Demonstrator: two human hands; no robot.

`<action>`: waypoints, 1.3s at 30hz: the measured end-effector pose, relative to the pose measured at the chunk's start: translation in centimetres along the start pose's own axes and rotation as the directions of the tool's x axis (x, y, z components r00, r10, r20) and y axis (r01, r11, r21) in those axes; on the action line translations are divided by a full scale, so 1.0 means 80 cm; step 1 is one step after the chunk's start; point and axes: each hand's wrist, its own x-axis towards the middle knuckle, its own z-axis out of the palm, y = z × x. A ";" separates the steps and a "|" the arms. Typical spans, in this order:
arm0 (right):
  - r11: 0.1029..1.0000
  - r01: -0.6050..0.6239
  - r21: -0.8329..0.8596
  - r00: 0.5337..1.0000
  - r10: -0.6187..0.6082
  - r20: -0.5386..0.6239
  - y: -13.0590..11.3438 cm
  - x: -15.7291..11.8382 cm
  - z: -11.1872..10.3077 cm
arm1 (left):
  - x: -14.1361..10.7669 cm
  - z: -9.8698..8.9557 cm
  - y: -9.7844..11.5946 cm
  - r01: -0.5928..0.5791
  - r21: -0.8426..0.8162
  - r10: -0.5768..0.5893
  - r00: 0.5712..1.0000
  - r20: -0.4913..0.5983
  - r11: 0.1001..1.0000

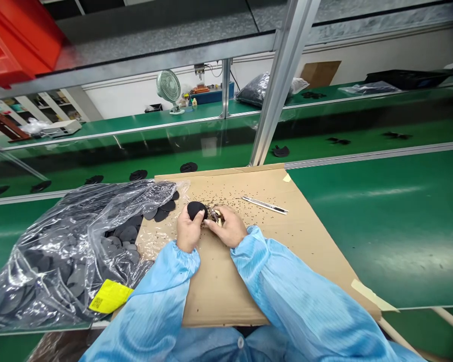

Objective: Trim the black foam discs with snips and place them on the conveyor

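Observation:
My left hand (189, 232) is closed on a thin round black disc (196, 209), thumb on top at its near edge. My right hand (230, 227) is closed around a small tool (214, 214) with shiny metal parts, mostly hidden by the fingers, so its exact kind is unclear. The tool is at the disc's right edge; whether they touch I cannot make out. Under both hands lies a brown cardboard sheet (226, 296), scattered with tiny dark bits around the tool. To the right on the cardboard rests a slim utility knife (265, 205).
A large clear plastic bag (60, 246) full of black discs lies on the left, with a yellow label (110, 296) on it. Loose discs (161, 214) spill beside the bag. Behind the cardboard runs a green conveyor belt (226, 143) carrying black pieces. A metal post (277, 95) rises at the cardboard's back edge.

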 end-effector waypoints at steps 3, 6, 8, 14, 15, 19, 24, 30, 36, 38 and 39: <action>1.000 0.007 -0.001 1.000 -0.007 -0.005 0.001 0.000 0.000 | 0.000 0.000 0.000 0.001 -0.018 -0.001 1.000 0.000 1.000; 1.000 0.019 0.000 1.000 -0.019 -0.007 0.002 0.000 0.001 | 0.000 0.001 0.003 0.018 -0.072 -0.017 1.000 0.015 0.997; 1.000 0.023 -0.002 1.000 -0.023 -0.006 0.002 0.000 0.001 | -0.001 0.002 0.005 0.029 -0.095 -0.026 0.999 0.026 0.995; 1.000 0.030 -0.003 1.000 -0.030 0.001 0.002 0.000 0.000 | -0.002 0.003 0.007 0.046 -0.097 -0.042 0.998 0.044 0.994; 1.000 0.030 -0.001 1.000 -0.030 0.002 0.001 0.001 0.000 | -0.001 0.003 0.006 0.048 -0.100 -0.043 0.998 0.052 0.994; 1.000 0.023 -0.004 1.000 -0.023 0.013 -0.001 0.001 -0.001 | 0.000 0.003 0.001 0.044 -0.109 -0.038 0.998 0.054 0.993; 1.000 0.021 -0.007 1.000 -0.021 0.018 -0.002 0.001 -0.002 | 0.000 0.003 -0.002 0.051 -0.109 -0.048 0.998 0.036 0.993; 1.000 0.029 0.003 1.000 -0.029 0.006 0.001 0.002 -0.001 | 0.000 0.003 -0.001 0.074 -0.093 -0.074 0.997 0.010 0.993; 0.995 0.018 0.096 0.996 -0.010 -0.087 -0.004 -0.003 0.000 | 0.000 0.002 -0.002 0.069 -0.072 -0.069 0.998 0.012 0.995; 0.983 -0.008 0.185 0.976 0.048 -0.214 -0.007 0.000 -0.004 | -0.001 0.002 -0.003 0.073 -0.051 -0.073 0.997 -0.001 0.996; 0.974 -0.023 0.225 0.951 0.090 -0.296 -0.006 0.004 -0.009 | -0.002 0.001 -0.003 0.078 -0.048 -0.079 0.997 -0.007 0.996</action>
